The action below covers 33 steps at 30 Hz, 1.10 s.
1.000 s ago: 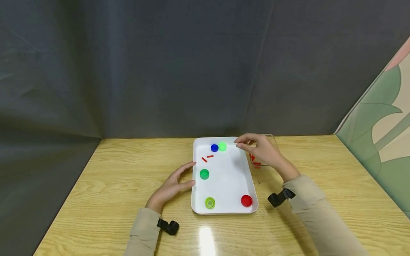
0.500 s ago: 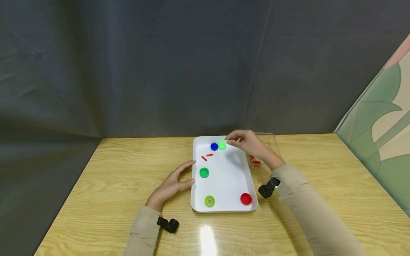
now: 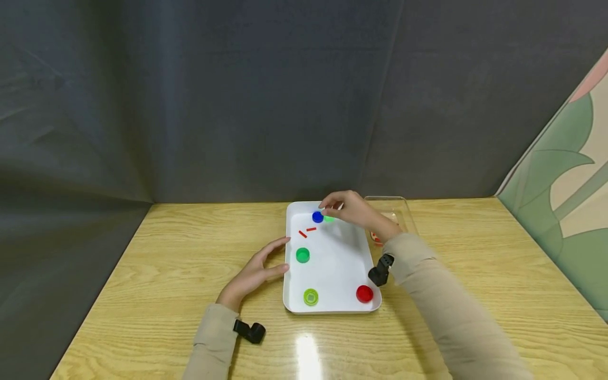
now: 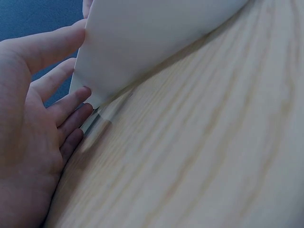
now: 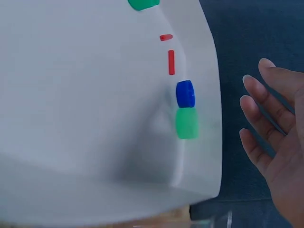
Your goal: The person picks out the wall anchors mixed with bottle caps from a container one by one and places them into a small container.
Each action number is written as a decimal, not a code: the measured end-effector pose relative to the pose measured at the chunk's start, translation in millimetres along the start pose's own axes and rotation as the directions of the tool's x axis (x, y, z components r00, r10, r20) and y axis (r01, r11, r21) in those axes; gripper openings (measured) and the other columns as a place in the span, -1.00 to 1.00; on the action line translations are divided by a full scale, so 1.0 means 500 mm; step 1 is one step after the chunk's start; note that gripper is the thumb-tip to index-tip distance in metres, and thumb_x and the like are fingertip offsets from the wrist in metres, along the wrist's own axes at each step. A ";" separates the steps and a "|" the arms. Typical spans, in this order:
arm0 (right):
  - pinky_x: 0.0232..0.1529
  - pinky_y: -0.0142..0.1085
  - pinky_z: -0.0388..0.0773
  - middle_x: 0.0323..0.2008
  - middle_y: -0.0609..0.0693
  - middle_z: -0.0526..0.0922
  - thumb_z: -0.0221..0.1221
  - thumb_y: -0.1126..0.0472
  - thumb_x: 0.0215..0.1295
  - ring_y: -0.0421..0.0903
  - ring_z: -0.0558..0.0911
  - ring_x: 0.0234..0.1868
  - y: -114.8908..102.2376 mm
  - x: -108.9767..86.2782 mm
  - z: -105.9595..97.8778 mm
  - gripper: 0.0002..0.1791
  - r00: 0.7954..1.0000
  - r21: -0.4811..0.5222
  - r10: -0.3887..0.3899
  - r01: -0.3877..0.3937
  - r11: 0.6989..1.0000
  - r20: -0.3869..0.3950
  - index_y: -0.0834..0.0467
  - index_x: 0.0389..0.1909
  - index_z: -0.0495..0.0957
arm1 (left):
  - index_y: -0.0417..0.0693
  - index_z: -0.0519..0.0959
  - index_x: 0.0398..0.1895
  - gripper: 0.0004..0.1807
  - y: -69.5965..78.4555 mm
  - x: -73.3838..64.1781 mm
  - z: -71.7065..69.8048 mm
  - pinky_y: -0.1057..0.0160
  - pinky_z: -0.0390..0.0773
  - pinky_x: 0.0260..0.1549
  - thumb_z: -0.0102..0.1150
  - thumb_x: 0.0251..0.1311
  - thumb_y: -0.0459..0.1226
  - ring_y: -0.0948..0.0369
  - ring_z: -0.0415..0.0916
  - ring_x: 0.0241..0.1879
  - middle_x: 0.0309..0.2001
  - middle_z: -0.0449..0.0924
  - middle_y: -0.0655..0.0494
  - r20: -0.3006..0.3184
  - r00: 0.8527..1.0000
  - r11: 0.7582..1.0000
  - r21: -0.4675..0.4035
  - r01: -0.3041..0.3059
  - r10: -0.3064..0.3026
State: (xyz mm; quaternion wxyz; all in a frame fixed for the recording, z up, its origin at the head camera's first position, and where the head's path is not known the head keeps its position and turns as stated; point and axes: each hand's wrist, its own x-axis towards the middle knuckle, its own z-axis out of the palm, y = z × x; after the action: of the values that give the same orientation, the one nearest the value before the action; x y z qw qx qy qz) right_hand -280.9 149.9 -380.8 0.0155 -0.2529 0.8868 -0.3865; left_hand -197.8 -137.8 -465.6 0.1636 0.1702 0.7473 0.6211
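Note:
A white tray (image 3: 334, 269) holds several round caps and two short red sticks (image 3: 311, 229). Fingers and thumb spread, my left hand (image 3: 254, 273) touches the tray's left side. My right hand (image 3: 353, 210) hovers over the tray's far end, fingers loosely bent, with nothing visible between them. Below its fingertips in the head view are a blue cap (image 3: 317, 217) and a light green cap (image 5: 187, 123), which sit side by side; the hand partly hides the light green one.
A green cap (image 3: 302, 255) lies near the tray's left wall. Toward the near end are a yellow-green cap (image 3: 311, 297) and a red cap (image 3: 364, 294). A clear box (image 3: 406, 214) with red pieces stands right of the tray, partly behind my right arm. A dark curtain (image 3: 261, 105) hangs behind.
My right hand has moved left from the tray's far right corner to above the blue and light green caps. My left hand has stayed at the tray's side.

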 end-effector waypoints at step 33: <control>-0.35 -0.40 0.47 -0.33 0.03 0.73 0.35 0.38 0.18 -0.17 0.53 -0.41 0.034 0.027 0.095 -0.87 0.997 -0.013 0.072 -0.072 0.997 0.016 0.28 -0.24 0.71 | 0.08 0.27 0.49 -0.30 -0.003 0.010 -0.006 -0.08 -0.06 0.43 0.27 0.30 -0.30 0.06 -0.01 0.48 0.47 0.19 0.04 0.020 0.997 0.997 0.026 -0.071 0.071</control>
State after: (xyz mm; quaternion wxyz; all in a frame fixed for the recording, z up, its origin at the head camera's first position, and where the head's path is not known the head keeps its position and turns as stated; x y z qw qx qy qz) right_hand -289.5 121.1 -423.5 0.0349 -0.2241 0.8977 -0.3779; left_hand -203.8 -138.5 -466.7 0.1461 0.2045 0.7476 0.6148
